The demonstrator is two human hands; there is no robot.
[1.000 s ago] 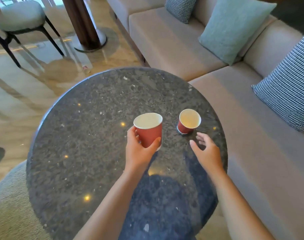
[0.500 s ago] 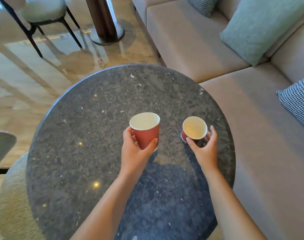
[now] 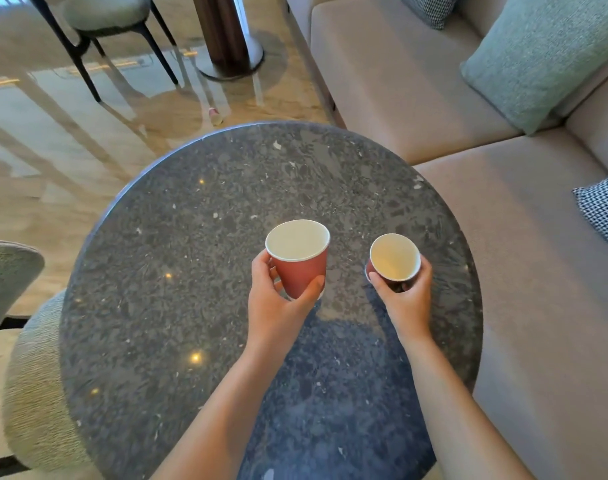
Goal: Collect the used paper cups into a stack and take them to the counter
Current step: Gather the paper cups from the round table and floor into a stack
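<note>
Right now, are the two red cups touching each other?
Apart. The head view shows bare dark table between the left cup, held by the left hand, and the right cup, held by the right hand.

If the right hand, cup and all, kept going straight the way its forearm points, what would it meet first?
Nothing nearby, it seems. The right hand, holding the right cup, points up and slightly left across bare table. Past the far edge comes the sofa, though depth is unclear.
</note>
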